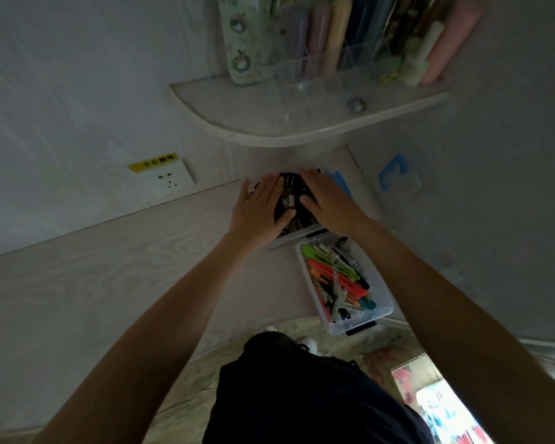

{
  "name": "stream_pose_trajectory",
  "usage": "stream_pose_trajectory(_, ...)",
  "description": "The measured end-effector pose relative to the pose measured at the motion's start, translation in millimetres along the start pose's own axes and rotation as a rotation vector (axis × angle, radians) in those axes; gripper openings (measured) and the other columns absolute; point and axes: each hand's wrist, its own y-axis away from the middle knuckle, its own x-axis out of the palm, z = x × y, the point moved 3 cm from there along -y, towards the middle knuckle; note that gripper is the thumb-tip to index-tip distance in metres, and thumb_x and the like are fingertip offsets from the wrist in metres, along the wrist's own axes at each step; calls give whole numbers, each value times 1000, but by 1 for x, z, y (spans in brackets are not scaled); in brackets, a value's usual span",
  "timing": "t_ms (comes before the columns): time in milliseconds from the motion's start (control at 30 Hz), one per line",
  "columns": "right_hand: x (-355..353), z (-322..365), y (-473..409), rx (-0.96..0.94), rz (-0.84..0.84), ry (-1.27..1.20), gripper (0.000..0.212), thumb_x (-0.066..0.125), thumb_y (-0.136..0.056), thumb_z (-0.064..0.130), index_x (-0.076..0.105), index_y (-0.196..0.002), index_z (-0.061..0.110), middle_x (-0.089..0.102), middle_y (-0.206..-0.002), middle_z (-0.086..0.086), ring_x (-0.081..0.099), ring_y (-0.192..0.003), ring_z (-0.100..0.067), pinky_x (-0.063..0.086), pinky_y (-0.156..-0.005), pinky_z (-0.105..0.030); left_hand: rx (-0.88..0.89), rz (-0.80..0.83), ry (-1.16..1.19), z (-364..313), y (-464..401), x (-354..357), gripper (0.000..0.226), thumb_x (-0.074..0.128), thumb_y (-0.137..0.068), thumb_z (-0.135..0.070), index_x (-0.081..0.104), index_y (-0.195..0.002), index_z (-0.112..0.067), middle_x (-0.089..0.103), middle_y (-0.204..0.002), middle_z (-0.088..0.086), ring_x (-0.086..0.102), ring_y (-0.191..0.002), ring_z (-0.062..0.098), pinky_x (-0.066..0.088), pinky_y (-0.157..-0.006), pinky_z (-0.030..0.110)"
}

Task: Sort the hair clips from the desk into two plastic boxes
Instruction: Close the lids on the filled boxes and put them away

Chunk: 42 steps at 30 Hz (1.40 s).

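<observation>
Two clear plastic boxes stand on the pale wooden desk (93, 283). The far box (297, 236) holds black hair clips (293, 195) under what looks like a clear lid. My left hand (260, 208) and my right hand (329, 200) lie flat on top of it, fingers straight, one on each side. The near box (383, 304) is uncovered and holds coloured clips (337, 280), green, orange, red and clear ones, piled lengthwise.
A blue-latched lid (393, 173) leans against the right wall. A rounded corner shelf (269, 123) with a clear organiser of combs and tubes hangs above the far box. A wall socket (169, 179) sits at the left. The desk edge runs near my body.
</observation>
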Motion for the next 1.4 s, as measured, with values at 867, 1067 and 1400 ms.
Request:
stream_pose_trajectory(867,-50,24,75,-3,-483,36,26,72,-74,8,67,-99,2,67,-91,-18,62,-87,-33,45,-80,-33,-530,-340,1262,25,61,-2,44,49,-94,-30,43,-134,-14,53,-127,5,55,-105,11,44,-80,18)
stream_pose_trajectory(1067,14,76,47,-190,-241,289,25,76,-63,13,65,-85,8,64,-80,-11,61,-77,-31,50,-69,-38,-666,-299,1330,27,54,-3,50,54,-92,-29,40,-136,-10,53,-131,13,55,-114,26,46,-93,35)
stream_pose_trajectory(1400,-18,19,27,239,-371,16,36,54,-88,22,55,-123,11,47,-133,-21,43,-120,-39,39,-102,-48,-643,-235,981,28,45,-5,70,71,-76,-25,37,-138,-19,53,-128,5,56,-110,21,48,-96,42)
